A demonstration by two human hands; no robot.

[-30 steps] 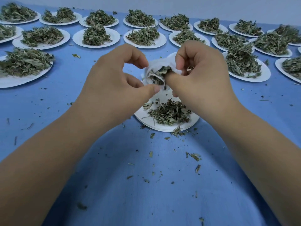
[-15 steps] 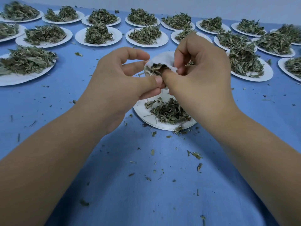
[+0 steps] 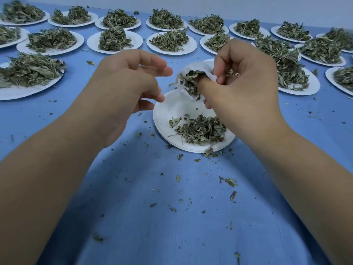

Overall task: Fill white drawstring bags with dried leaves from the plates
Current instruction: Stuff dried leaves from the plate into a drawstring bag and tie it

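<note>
— Where's the bag on your head feed?

— I've got the small white cloth drawstring bag [image 3: 198, 68] at centre, raised at twelve o'clock above the round white paper plate [image 3: 168, 109]. The right hand [image 3: 246, 88] pinches its open mouth, thumb pushed into the dried green leaves [image 3: 188, 83] inside.

— And the left?

— The left hand [image 3: 124, 88] hovers at nine o'clock of the bag, apart from it, fingers [image 3: 152, 63] loosely spread, holding nothing. I see more leaves on that plate, and heaped plates [image 3: 138, 41] across the blue worktop [image 3: 172, 217] from ten to two o'clock.
</note>
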